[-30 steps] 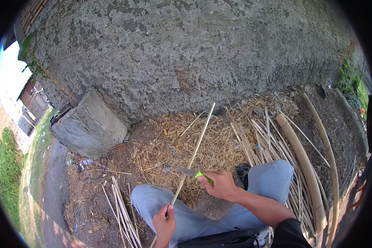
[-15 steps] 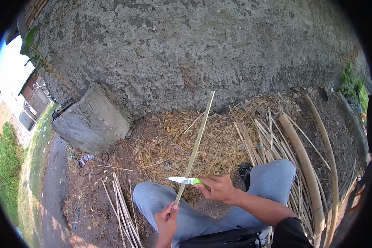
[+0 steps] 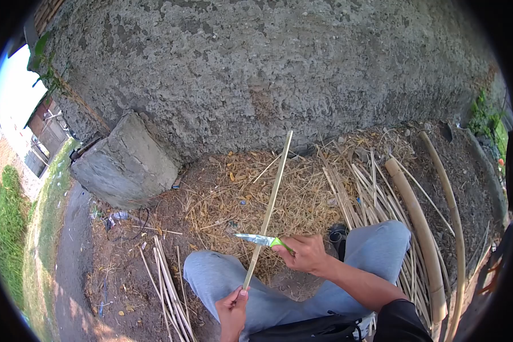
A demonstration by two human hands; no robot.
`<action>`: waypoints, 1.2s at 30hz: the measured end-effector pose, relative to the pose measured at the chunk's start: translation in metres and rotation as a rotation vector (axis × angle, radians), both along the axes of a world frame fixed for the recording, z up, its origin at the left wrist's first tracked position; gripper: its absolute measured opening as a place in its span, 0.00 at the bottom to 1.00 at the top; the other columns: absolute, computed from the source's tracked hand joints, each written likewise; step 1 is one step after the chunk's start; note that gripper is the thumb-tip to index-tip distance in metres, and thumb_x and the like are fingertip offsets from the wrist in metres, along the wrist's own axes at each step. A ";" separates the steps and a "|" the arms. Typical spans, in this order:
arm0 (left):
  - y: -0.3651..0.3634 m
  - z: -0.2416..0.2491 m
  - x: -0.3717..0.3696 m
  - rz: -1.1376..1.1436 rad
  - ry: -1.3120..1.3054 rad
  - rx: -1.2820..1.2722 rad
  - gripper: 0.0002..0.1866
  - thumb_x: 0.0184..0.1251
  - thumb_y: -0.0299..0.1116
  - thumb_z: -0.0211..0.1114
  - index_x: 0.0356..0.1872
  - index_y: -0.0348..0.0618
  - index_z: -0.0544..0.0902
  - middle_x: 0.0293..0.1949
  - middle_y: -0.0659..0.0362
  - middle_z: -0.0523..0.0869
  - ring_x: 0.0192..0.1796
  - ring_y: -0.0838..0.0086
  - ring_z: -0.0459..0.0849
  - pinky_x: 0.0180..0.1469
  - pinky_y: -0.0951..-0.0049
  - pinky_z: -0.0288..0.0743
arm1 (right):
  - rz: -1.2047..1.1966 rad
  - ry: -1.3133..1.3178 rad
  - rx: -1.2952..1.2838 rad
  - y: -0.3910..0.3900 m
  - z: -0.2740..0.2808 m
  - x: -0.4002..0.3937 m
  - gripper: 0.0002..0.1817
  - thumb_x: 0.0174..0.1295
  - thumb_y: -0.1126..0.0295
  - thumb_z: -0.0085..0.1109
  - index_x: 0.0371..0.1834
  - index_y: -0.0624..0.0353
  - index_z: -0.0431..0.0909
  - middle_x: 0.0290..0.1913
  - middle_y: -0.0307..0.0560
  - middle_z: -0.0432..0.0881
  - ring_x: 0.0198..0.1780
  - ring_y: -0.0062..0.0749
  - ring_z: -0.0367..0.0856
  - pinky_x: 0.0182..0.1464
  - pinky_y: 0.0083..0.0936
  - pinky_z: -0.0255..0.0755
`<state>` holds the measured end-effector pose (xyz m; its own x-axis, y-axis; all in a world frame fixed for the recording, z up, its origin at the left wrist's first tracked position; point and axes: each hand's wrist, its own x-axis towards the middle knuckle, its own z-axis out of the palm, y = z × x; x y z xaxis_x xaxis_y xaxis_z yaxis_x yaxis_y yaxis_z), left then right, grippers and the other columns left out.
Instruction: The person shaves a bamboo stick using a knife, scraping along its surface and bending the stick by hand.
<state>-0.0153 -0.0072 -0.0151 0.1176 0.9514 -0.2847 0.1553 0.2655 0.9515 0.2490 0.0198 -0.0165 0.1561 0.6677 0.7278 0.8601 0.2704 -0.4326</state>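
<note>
Between my knees, my left hand (image 3: 232,306) pinches the lower end of a long, flat bamboo strip (image 3: 275,191), which slants up and away toward the wall. My right hand (image 3: 305,253) is wrapped round the green handle of a knife (image 3: 255,237). The blade points left and crosses the strip a little above my left hand. My fingers partly hide the knife's handle.
Thin split sticks (image 3: 166,285) lie on the ground at my left. More strips (image 3: 373,196) are heaped at my right, beside thick bamboo poles (image 3: 416,228). Shavings (image 3: 228,199) cover the soil before a rough wall (image 3: 279,74); a concrete block (image 3: 128,165) stands at left.
The knife has shifted up slightly along the strip, and its blade now tilts down to the right. The strip's far end has dropped a little; both hands keep their hold.
</note>
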 end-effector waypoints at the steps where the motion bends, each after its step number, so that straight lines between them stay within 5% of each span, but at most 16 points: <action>1: -0.001 -0.003 -0.001 0.007 -0.019 0.031 0.10 0.73 0.27 0.67 0.48 0.33 0.90 0.26 0.68 0.80 0.26 0.89 0.68 0.26 0.83 0.57 | 0.022 -0.006 0.008 -0.002 0.000 -0.002 0.14 0.66 0.56 0.68 0.34 0.55 0.89 0.14 0.41 0.79 0.11 0.32 0.74 0.12 0.30 0.61; 6: -0.007 -0.020 -0.017 -0.113 0.091 0.207 0.11 0.78 0.30 0.62 0.47 0.31 0.88 0.24 0.66 0.79 0.22 0.88 0.67 0.23 0.82 0.58 | -0.198 0.072 -0.026 0.018 0.006 0.041 0.15 0.66 0.55 0.68 0.33 0.55 0.88 0.13 0.41 0.78 0.11 0.32 0.73 0.12 0.31 0.60; 8: -0.011 -0.014 -0.021 -0.095 0.219 0.209 0.16 0.76 0.38 0.66 0.50 0.34 0.88 0.26 0.70 0.79 0.31 0.85 0.72 0.31 0.76 0.68 | -0.204 0.036 -0.009 0.020 0.005 0.041 0.16 0.67 0.55 0.67 0.31 0.56 0.87 0.13 0.41 0.78 0.10 0.32 0.73 0.12 0.32 0.59; 12: -0.015 -0.012 -0.034 -0.084 0.241 0.155 0.16 0.76 0.38 0.67 0.50 0.33 0.89 0.29 0.70 0.80 0.33 0.85 0.73 0.33 0.78 0.69 | -0.048 -0.022 -0.034 0.006 0.006 0.022 0.14 0.66 0.59 0.69 0.32 0.58 0.88 0.14 0.41 0.79 0.11 0.30 0.74 0.13 0.30 0.60; 15: -0.020 -0.017 -0.040 -0.066 0.108 0.028 0.15 0.75 0.37 0.68 0.49 0.33 0.89 0.29 0.69 0.81 0.33 0.85 0.73 0.33 0.78 0.68 | -0.138 0.073 0.021 0.016 0.006 0.031 0.13 0.67 0.59 0.68 0.32 0.58 0.87 0.14 0.41 0.78 0.11 0.31 0.74 0.13 0.30 0.59; 20: -0.030 0.020 -0.040 -0.159 0.227 0.246 0.13 0.75 0.36 0.66 0.38 0.33 0.89 0.22 0.72 0.75 0.27 0.87 0.68 0.27 0.77 0.60 | -0.337 0.097 -0.157 0.026 0.013 0.069 0.16 0.69 0.57 0.65 0.28 0.56 0.86 0.12 0.44 0.76 0.09 0.38 0.72 0.15 0.35 0.61; 26: -0.037 0.016 -0.058 -0.100 0.156 0.065 0.18 0.76 0.38 0.64 0.26 0.37 0.80 0.20 0.72 0.66 0.26 0.86 0.62 0.26 0.74 0.55 | -0.109 0.117 -0.088 0.010 0.007 0.035 0.18 0.71 0.55 0.62 0.28 0.55 0.87 0.11 0.44 0.75 0.10 0.40 0.72 0.16 0.36 0.63; 30: -0.050 0.019 -0.066 -0.136 0.280 0.165 0.18 0.75 0.39 0.64 0.24 0.39 0.77 0.19 0.71 0.64 0.25 0.83 0.61 0.25 0.72 0.55 | -0.402 0.190 -0.178 0.022 0.006 0.080 0.22 0.73 0.51 0.58 0.28 0.55 0.87 0.12 0.43 0.76 0.11 0.41 0.73 0.16 0.36 0.65; 33: -0.050 0.016 -0.065 -0.131 0.359 0.145 0.18 0.74 0.37 0.65 0.24 0.38 0.78 0.19 0.71 0.63 0.25 0.83 0.61 0.25 0.71 0.55 | -0.382 0.163 -0.395 0.028 -0.006 0.083 0.23 0.73 0.49 0.57 0.29 0.55 0.87 0.12 0.44 0.76 0.12 0.43 0.74 0.16 0.37 0.66; 36: -0.048 0.010 -0.067 -0.111 0.330 0.120 0.17 0.73 0.36 0.65 0.23 0.39 0.79 0.18 0.72 0.65 0.24 0.84 0.63 0.25 0.72 0.55 | -0.402 0.078 -0.281 0.024 -0.004 0.072 0.22 0.73 0.50 0.57 0.31 0.55 0.87 0.13 0.43 0.77 0.12 0.40 0.75 0.16 0.37 0.66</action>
<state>-0.0825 -0.0556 -0.0055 0.1422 0.9669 -0.2117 0.4804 0.1196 0.8689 0.3208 0.0440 -0.0200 0.4885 0.7123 0.5039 0.8345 -0.2128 -0.5082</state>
